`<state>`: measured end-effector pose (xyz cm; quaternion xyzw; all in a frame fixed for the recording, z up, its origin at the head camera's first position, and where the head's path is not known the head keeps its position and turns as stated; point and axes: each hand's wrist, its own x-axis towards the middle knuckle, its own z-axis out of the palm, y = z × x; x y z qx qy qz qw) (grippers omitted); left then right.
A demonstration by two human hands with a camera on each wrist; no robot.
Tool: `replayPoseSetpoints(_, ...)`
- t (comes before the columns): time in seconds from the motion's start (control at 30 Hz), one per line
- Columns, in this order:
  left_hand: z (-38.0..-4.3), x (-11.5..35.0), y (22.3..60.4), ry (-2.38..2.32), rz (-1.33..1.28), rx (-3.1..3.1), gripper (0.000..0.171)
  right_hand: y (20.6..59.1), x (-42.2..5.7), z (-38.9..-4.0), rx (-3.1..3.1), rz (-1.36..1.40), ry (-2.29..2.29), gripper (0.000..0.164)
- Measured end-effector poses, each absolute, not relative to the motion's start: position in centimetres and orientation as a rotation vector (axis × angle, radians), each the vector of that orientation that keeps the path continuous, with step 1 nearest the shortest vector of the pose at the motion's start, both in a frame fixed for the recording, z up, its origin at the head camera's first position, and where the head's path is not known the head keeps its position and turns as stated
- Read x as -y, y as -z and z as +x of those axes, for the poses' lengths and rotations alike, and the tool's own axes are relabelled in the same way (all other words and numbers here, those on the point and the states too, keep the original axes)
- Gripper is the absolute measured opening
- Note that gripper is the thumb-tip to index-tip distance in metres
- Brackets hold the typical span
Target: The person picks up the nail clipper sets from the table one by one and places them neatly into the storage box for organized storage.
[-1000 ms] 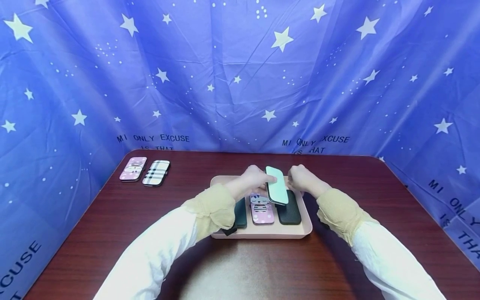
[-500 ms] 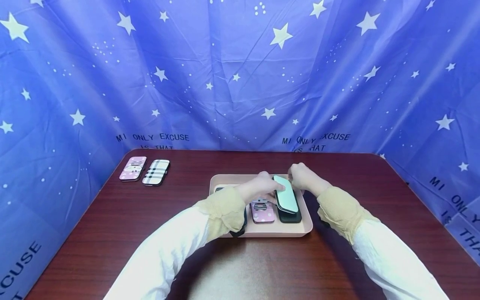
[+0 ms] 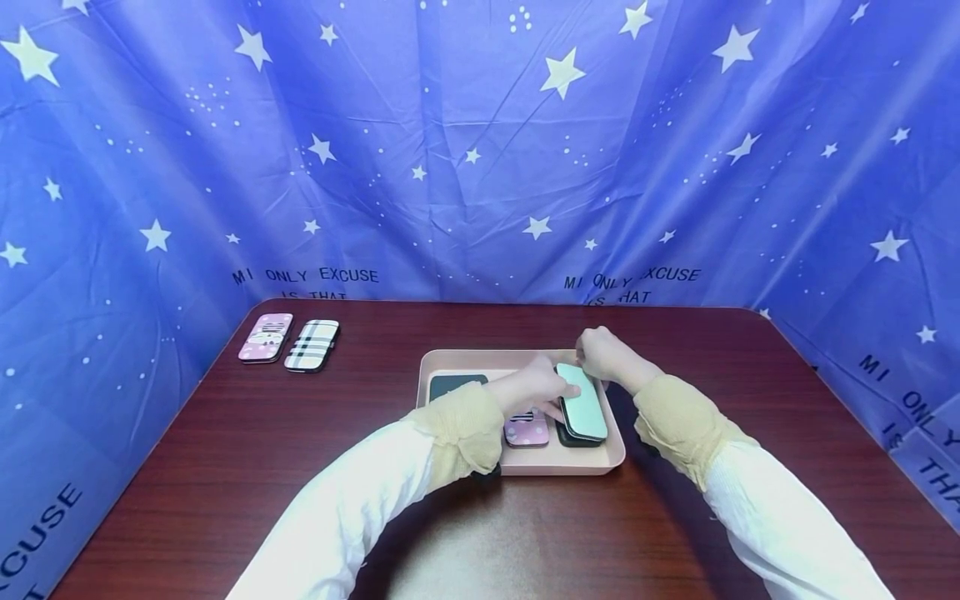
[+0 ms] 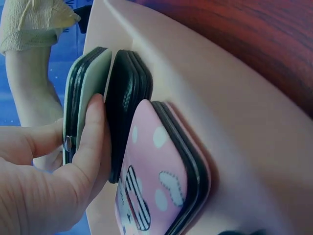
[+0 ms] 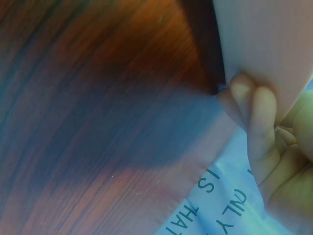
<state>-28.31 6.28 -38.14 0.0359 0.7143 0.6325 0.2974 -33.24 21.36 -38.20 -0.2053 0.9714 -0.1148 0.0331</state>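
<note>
In the head view my left hand (image 3: 537, 387) holds a mint-green case (image 3: 585, 410), thumb on top and fingers beneath. The left wrist view has its dark side edge and small metal clasp facing me. Directly under it lies a black textured case (image 4: 128, 81), with a narrow gap between the two. Beside them sits a pink case (image 4: 159, 161) with white dots and a cat print. All this is inside a pale pink tray (image 3: 555, 467). My right hand (image 3: 604, 353) grips the tray's wall at the far right corner, fingers against the outside.
A dark green case (image 3: 454, 383) lies in the tray's left part, partly hidden by my left sleeve. At the table's far left lie another pink case (image 3: 266, 337) and a plaid case (image 3: 312, 346). A blue star-patterned curtain (image 3: 480, 208) stands behind the table (image 3: 360, 392).
My left hand has carried the mint-green case right and down, from above the pink case to over the black one. My right hand stays at the tray corner.
</note>
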Motion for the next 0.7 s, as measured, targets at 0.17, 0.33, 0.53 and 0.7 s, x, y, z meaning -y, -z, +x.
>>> replayPoseSetpoints(0.17,-27.96,-6.28,38.04,-1.634,0.078,-1.930,0.024,38.23,-21.30,-33.32,-2.990,-0.626,0.354,0.023)
replayPoseSetpoints(0.33,-27.81,-6.36,38.11,-1.643,0.070,-1.953,0.023,38.23,-21.35,-33.32,-2.996,-0.650,0.356,0.021)
replayPoseSetpoints(0.53,-27.73,-6.68,37.53,-1.444,0.090,-2.163,0.025,38.32,-21.36,-33.31,-2.996,-0.660,0.374,0.021)
replayPoseSetpoints(0.7,-28.09,-6.92,37.21,-1.102,0.159,-2.374,0.028,38.30,-21.35,-33.38,-2.993,-0.637,0.356,0.021)
